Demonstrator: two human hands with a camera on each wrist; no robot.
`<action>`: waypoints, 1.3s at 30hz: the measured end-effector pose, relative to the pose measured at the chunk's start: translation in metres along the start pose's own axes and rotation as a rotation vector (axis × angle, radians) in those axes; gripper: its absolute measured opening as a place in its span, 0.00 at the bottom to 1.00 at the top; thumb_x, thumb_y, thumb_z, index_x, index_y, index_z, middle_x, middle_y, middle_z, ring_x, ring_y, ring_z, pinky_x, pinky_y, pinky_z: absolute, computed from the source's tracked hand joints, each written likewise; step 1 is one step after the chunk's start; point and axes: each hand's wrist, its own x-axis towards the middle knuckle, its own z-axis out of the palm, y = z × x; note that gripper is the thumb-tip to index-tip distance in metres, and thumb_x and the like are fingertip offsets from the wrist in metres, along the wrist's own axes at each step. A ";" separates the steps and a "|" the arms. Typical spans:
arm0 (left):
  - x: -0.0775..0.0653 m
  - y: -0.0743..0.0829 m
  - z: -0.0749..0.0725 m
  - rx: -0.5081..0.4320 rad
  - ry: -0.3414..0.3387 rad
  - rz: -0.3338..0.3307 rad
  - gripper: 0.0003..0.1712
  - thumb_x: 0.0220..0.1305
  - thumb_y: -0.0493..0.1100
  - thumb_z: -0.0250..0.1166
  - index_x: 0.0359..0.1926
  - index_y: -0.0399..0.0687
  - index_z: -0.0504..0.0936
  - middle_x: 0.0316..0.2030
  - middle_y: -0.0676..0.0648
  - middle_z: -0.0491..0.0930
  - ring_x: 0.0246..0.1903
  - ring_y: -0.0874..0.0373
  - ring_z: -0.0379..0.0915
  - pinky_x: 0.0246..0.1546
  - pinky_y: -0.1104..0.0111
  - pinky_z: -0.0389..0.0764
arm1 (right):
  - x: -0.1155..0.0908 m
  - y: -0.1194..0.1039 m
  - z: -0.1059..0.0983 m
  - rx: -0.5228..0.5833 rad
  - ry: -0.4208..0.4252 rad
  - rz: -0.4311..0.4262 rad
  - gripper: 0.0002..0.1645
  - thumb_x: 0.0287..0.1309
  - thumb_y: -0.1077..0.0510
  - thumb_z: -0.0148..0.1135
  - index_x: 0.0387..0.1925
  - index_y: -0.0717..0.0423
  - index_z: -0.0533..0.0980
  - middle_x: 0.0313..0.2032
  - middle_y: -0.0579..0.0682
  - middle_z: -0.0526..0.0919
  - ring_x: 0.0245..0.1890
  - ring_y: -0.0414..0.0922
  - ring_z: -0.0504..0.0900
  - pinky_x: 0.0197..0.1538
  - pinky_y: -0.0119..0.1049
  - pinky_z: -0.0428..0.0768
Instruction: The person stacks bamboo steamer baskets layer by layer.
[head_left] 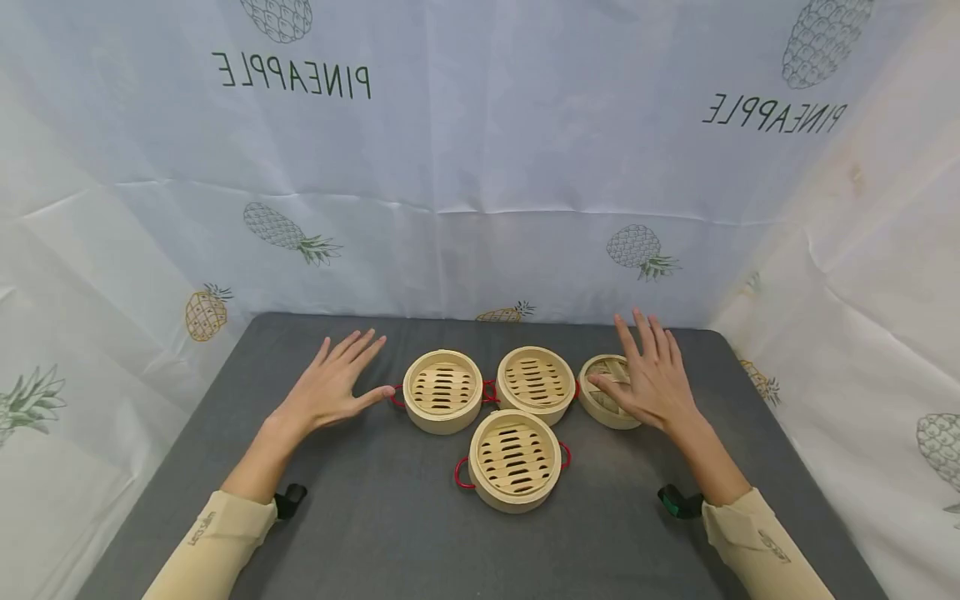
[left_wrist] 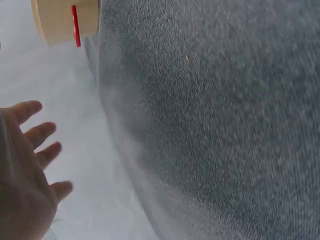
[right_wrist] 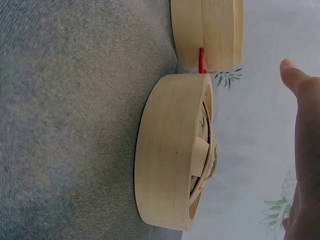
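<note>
Three round bamboo steamer baskets with slatted bottoms and red side handles sit on the table: a left basket (head_left: 442, 390), a middle basket (head_left: 535, 382) and a front basket (head_left: 514, 460). To their right lies a woven bamboo steamer lid (head_left: 602, 408), shown side-on in the right wrist view as a lid (right_wrist: 167, 152) with a loop on top. My left hand (head_left: 333, 387) is spread beside the left basket, its thumb tip near that basket's red handle (head_left: 397, 396). Over the lid hovers my right hand (head_left: 654, 379), fingers extended, partly hiding it. Neither hand holds anything.
A dark grey cloth covers the table (head_left: 360, 517). White curtains with pineapple prints (head_left: 480, 150) hang behind and along both sides. Dark straps (head_left: 678, 502) sit at both wrists, below the cuffs of light sleeves.
</note>
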 end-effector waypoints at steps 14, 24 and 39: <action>0.009 0.013 0.005 -0.216 -0.126 -0.041 0.54 0.66 0.70 0.72 0.81 0.43 0.69 0.77 0.33 0.71 0.77 0.30 0.68 0.68 0.27 0.73 | -0.002 -0.010 -0.003 0.105 -0.051 0.059 0.67 0.62 0.25 0.67 0.89 0.46 0.46 0.88 0.61 0.43 0.86 0.70 0.46 0.78 0.79 0.53; 0.011 0.012 0.007 -0.322 -0.118 0.016 0.50 0.64 0.60 0.78 0.76 0.35 0.73 0.72 0.32 0.77 0.70 0.33 0.77 0.68 0.35 0.79 | -0.005 -0.023 -0.005 0.184 -0.049 0.051 0.67 0.60 0.29 0.71 0.88 0.49 0.49 0.88 0.61 0.46 0.85 0.72 0.48 0.77 0.81 0.55; 0.014 0.014 0.012 -0.423 -0.136 0.069 0.47 0.63 0.55 0.80 0.74 0.33 0.75 0.69 0.32 0.80 0.67 0.33 0.79 0.65 0.37 0.82 | -0.014 -0.035 -0.007 0.229 -0.093 0.048 0.71 0.56 0.28 0.74 0.89 0.40 0.45 0.88 0.60 0.46 0.86 0.70 0.46 0.78 0.82 0.53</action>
